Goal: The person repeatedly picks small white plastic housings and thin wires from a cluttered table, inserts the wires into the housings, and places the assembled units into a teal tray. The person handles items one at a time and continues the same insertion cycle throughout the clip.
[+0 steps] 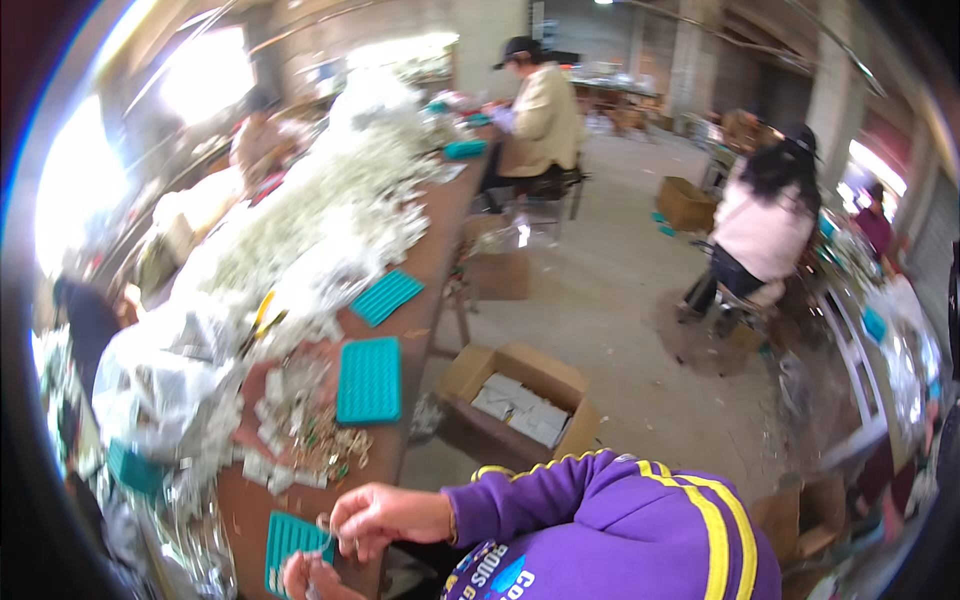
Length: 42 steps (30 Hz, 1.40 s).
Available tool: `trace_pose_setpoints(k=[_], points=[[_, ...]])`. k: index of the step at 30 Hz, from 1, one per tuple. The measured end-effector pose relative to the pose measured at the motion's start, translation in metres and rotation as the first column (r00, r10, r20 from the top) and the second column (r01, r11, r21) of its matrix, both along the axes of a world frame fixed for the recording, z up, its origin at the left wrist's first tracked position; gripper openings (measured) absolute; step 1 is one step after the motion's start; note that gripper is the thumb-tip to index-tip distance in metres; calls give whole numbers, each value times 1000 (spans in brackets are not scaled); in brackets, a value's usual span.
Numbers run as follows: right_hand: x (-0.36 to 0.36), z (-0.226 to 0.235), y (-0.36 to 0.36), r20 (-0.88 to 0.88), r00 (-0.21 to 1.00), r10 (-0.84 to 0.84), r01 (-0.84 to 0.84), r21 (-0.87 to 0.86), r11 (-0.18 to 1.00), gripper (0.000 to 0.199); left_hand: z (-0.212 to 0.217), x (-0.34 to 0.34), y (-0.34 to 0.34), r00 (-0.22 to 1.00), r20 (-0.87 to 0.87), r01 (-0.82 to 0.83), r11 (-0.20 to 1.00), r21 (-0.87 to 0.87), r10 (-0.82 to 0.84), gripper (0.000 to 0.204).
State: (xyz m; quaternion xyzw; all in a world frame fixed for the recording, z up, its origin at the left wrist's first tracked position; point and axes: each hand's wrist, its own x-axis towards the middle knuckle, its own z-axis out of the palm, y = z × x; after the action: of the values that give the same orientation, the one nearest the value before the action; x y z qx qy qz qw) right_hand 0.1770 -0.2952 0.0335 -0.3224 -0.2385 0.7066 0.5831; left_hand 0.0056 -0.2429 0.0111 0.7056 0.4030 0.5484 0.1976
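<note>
Over the near end of the brown table, my right hand (385, 518) is closed in a pinch, its purple sleeve reaching in from the right. A tiny pale piece shows at its fingertips, too small and blurred to name. Just below it, at the lower edge, my left hand (312, 578) is partly cut off, with fingers bent close to the right hand's. Whatever it holds is blurred. Beneath both hands lies a teal ridged tray (283, 540). Beyond them a loose pile of small metal and pale parts (325, 435) spreads beside a second teal tray (369, 380).
A third teal tray (386, 297) lies farther up the table. Yellow-handled pliers (265, 312) rest by a long heap of transparent plastic pieces (310, 220). An open cardboard box (515, 400) with white packs stands right of the table. Several people sit working around the room.
</note>
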Motion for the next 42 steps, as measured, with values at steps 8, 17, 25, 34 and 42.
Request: trace_pose_setpoints(k=[8,17,25,34,42], points=[[-2,-21,-9,223,972,-75,16,256,967,29,-19,2,6,956,-2,292,956,22,-293,19],[0,-33,-12,358,934,-19,-77,253,964,19,-19,-5,3,899,310,437,651,-621,-308,29],[-5,-36,-4,353,935,23,-129,280,951,16,13,-4,-17,787,548,607,519,-602,-284,19],[-4,-23,-14,318,946,58,-154,285,946,19,-20,-19,-4,776,394,630,621,-467,-492,18],[-13,-34,-6,368,928,58,-170,280,945,12,-52,-34,12,829,37,558,830,-5,-558,26]])
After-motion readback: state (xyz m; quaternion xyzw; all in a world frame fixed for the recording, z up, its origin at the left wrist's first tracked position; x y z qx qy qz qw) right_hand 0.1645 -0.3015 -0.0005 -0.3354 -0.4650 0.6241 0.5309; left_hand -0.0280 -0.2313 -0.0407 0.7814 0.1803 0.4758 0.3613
